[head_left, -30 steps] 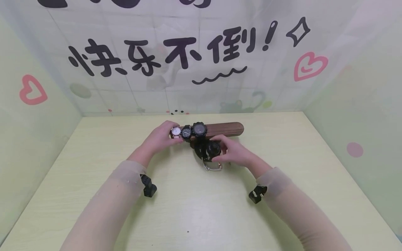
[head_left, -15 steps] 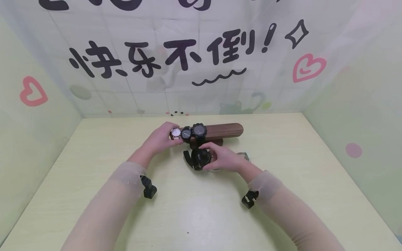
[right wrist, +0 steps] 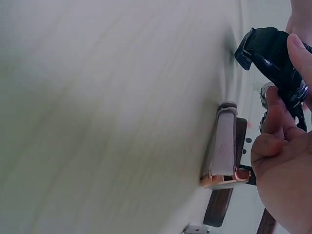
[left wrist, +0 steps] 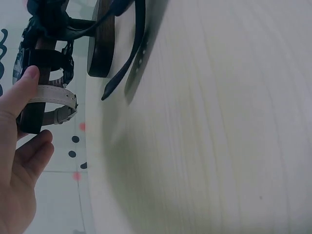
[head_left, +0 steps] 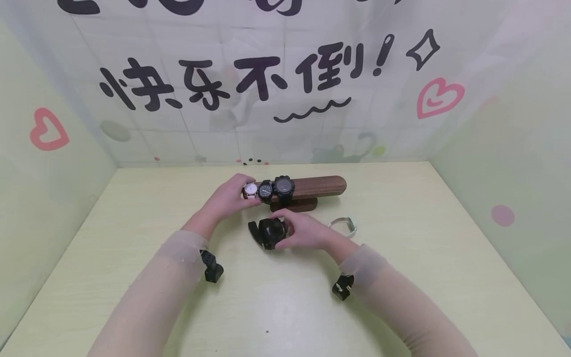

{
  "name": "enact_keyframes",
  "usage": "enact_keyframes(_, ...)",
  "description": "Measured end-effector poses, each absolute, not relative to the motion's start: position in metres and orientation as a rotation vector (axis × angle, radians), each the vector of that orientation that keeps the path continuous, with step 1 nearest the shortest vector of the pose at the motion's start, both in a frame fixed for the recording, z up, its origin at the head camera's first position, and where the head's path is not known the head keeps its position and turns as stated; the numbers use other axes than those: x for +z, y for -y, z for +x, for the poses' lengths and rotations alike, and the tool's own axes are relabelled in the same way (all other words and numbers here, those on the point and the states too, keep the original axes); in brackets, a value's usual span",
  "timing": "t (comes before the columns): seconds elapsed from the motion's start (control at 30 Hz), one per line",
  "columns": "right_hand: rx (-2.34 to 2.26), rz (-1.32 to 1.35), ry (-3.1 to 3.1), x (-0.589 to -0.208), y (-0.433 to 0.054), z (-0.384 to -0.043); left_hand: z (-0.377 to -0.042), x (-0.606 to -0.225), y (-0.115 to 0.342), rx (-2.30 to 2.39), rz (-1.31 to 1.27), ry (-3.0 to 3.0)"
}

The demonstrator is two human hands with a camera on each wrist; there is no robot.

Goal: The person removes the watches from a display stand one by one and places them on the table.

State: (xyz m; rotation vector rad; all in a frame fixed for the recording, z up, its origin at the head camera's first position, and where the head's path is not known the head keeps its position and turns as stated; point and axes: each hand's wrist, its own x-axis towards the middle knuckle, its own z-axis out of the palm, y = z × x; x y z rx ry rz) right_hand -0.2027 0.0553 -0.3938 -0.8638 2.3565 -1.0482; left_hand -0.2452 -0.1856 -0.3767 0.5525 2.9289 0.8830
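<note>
My left hand (head_left: 228,197) grips the left end of a dark wooden watch stand (head_left: 320,186), its thumb against the bar beside a white strap (left wrist: 56,96) in the left wrist view. Three watches sit round that bar: a white-faced watch (head_left: 251,189) at the hand, a squarish black watch (head_left: 265,189), and a large round black watch (head_left: 284,185). In front of the stand, my right hand (head_left: 307,230) pinches another black watch (head_left: 271,232) between thumb and fingers. Its strap hangs open to the left, and the right wrist view shows the same black watch (right wrist: 273,53) tilted.
A pale-strapped watch (head_left: 350,226) lies on the table (head_left: 285,297) behind the right wrist. In the right wrist view, a watch with a pale strap and rose-gold case (right wrist: 224,146) stands near the stand's base (right wrist: 218,207). A printed wall sheet (head_left: 214,134) closes the back.
My right hand has carried the black watch left and nearer to me, away from the stand. The stand's base and the pale-strapped watch now show. My left hand stays put.
</note>
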Motion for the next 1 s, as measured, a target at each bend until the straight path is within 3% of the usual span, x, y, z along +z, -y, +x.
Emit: enact_keyframes(1.0,-0.903,-0.875,-2.441,-0.3975,-0.0485,-0.1971,-0.244,-0.3749,0.1844,0.886,0.54,-2.93)
